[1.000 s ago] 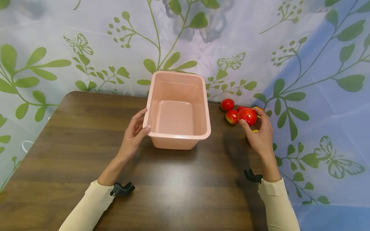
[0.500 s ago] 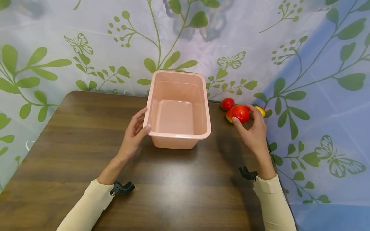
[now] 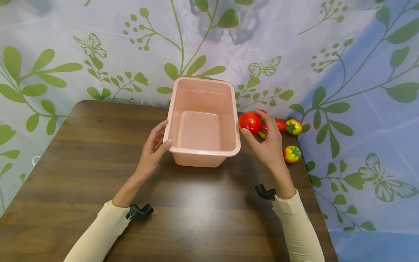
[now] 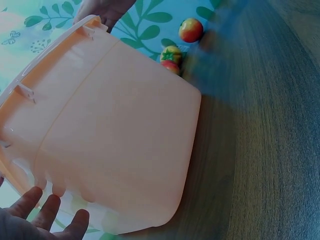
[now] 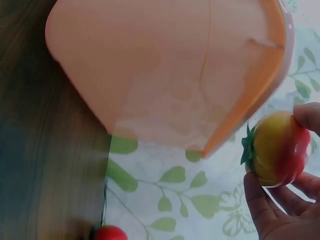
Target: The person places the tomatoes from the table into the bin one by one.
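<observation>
A pink plastic bin (image 3: 199,160) stands on the table. My left hand (image 3: 148,151) holds its left rim, with the thumb over the edge and the fingertips (image 4: 80,220) against the outer wall. In my right hand (image 3: 268,145) is a shiny tomato (image 3: 250,122), pinched between thumb and fingers, close beside the bin's right rim in the head view. The right wrist view shows that tomato (image 5: 277,147) yellow near its green leafy top and red at the other end. Part of the fruit behind my right hand is hidden.
Several red and yellow tomato-like fruits, among them one at the back (image 3: 294,126) and one nearer (image 3: 291,154), lie along the table's right side. A leaf-patterned cloth (image 3: 360,120) hangs behind and to the right of the brown table (image 3: 203,211).
My right hand has carried the tomato leftward from the fruit group to the bin's right rim, uncovering fruits behind it. My left hand keeps its hold on the bin.
</observation>
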### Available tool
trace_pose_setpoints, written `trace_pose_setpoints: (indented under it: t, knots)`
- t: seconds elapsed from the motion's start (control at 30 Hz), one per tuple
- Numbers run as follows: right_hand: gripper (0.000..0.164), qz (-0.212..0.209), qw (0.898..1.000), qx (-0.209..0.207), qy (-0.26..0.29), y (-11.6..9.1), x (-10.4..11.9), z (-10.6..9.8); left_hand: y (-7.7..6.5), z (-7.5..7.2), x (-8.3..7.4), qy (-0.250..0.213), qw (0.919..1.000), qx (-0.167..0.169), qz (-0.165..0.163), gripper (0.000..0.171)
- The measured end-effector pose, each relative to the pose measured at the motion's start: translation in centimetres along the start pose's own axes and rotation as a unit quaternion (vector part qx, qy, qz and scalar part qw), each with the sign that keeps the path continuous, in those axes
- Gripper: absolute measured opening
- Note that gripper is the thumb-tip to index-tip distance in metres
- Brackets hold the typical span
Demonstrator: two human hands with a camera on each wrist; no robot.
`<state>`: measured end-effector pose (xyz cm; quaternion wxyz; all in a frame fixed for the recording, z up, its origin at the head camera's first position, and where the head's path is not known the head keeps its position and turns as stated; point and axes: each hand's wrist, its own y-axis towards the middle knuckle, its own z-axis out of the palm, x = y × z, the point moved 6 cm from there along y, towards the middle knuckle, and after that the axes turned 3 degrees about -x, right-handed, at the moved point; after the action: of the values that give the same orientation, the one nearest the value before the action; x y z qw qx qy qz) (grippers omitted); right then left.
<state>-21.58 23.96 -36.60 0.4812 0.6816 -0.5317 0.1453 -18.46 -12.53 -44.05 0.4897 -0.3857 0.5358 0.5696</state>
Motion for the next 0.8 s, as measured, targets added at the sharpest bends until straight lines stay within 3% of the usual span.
trace_pose_setpoints:
  t: [0.43,0.8]
  knots:
    - [0.067,-0.005,0.999,0.037,0.036,0.2,2.0,2.6,0.0,0.1,0.2,-0.001,0.9999,-0.008,0.007,0.064]
    - [0.069,-0.002,0.997,0.065,0.041,0.1,2.8,3.5,-0.1,0.3,0.0,-0.006,0.9999,-0.015,0.004,0.066]
